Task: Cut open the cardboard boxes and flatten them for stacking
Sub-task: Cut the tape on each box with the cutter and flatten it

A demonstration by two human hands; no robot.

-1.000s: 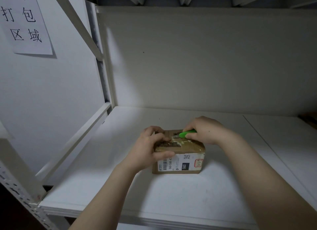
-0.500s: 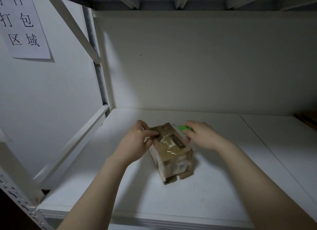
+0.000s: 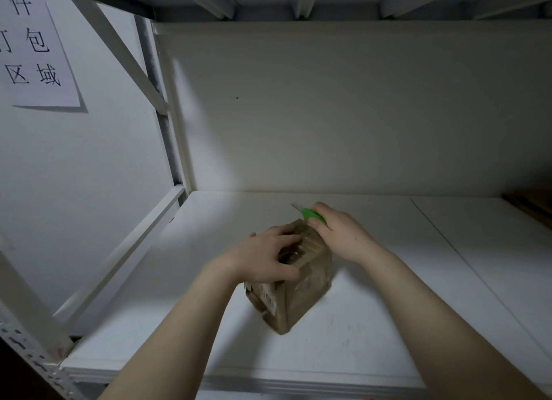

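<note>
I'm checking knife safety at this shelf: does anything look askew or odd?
The cardboard box sits skewed, one corner toward the front edge of the shelf, gripped by the left hand. The right hand holds a green knife, blade out, pointing away beyond the box.

bare hands (bare forearms too)

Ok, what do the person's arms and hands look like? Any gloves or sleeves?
No gloves and no sleeves show. The left arm and right arm are bare all the way to the picture's bottom edge. The left hand and right hand are bare too. No watch, bracelet or ring can be seen, though the picture is a bit blurry.
</note>
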